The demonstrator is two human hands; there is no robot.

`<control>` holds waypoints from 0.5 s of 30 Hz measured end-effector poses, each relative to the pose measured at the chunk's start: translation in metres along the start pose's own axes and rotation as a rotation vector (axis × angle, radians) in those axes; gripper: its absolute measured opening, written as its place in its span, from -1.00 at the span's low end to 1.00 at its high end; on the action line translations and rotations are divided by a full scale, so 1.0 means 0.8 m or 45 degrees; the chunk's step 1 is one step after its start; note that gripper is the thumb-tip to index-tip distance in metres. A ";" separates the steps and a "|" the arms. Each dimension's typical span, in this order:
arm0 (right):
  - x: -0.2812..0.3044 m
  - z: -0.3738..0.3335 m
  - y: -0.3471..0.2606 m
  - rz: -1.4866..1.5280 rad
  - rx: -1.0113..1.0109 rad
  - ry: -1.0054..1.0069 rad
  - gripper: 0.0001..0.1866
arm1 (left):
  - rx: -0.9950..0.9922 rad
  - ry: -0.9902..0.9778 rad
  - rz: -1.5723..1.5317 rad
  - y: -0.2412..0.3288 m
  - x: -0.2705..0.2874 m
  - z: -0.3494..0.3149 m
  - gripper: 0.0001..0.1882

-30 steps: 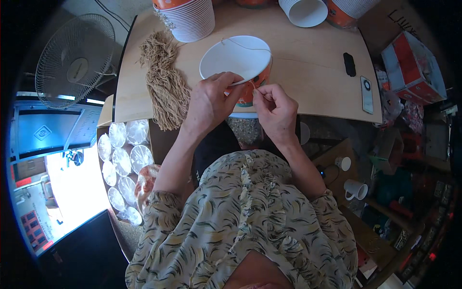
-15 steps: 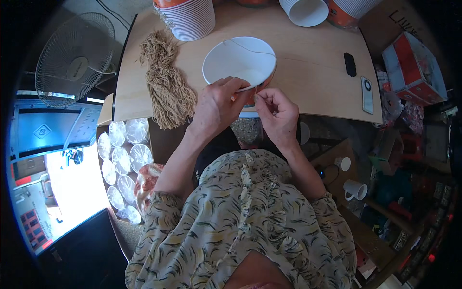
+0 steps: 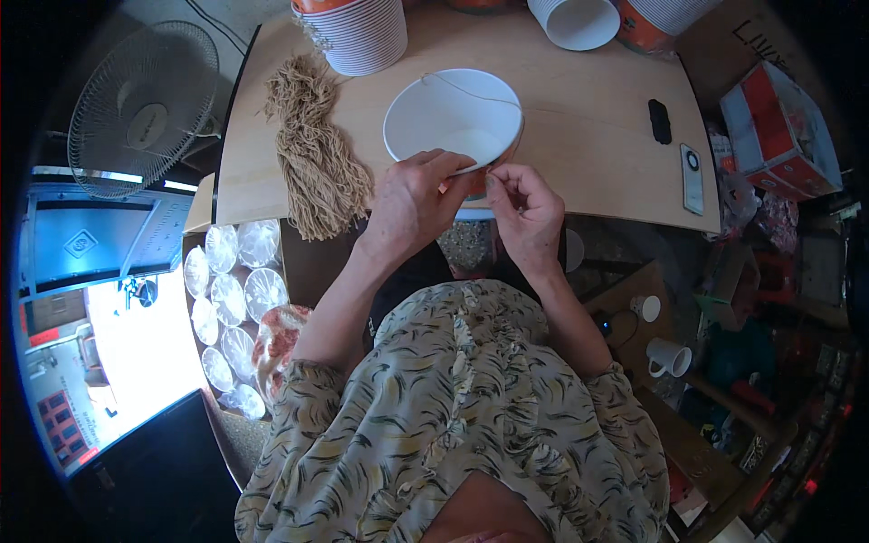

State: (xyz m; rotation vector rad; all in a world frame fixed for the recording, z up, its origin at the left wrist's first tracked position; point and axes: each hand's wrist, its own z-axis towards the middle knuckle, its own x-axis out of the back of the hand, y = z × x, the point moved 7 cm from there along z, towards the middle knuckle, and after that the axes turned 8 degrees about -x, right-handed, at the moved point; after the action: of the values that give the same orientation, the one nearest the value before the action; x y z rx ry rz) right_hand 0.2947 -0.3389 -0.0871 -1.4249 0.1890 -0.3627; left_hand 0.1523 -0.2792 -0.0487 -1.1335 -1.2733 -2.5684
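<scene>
A paper bucket [image 3: 448, 118], white inside and orange outside, is tilted towards me at the table's near edge. My left hand [image 3: 414, 201] is closed on its near rim, thumb outside and fingers over the lip. Just right of that, close against the bucket's outer wall, my right hand [image 3: 528, 210] pinches what looks like a thin tan string; its tip is mostly hidden by the fingers. A length of tan string [image 3: 471, 90] also lies across the bucket's far inner side. To the left, a bundle of cut tan strings [image 3: 319, 154] rests on the table.
Stacked paper buckets [image 3: 367, 41] stand at the far left of the table [image 3: 597, 136], more at the far right. A black object [image 3: 659, 121] and a phone [image 3: 692, 179] lie on the right. A fan [image 3: 145, 118] and a box of wrapped cups [image 3: 228, 299] are at left.
Both hands and the bucket have shifted very slightly right in the picture. The right fingertips stay pinched beside the rim; the left hand keeps its hold.
</scene>
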 end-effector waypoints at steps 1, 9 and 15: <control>0.001 -0.001 -0.001 0.000 0.000 -0.002 -0.91 | -0.008 -0.007 -0.003 0.000 -0.002 -0.001 -0.83; 0.001 -0.003 0.007 -0.013 -0.007 -0.036 -0.92 | -0.120 0.012 -0.004 0.008 -0.006 0.001 -0.75; 0.004 -0.007 0.011 -0.050 -0.058 -0.056 -0.93 | -0.052 -0.050 -0.054 -0.003 -0.017 -0.002 -0.78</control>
State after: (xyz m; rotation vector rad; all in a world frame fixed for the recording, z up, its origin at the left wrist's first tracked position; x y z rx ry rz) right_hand 0.2968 -0.3441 -0.0964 -1.4815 0.1346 -0.3611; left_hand 0.1604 -0.2827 -0.0596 -1.1829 -1.2727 -2.6265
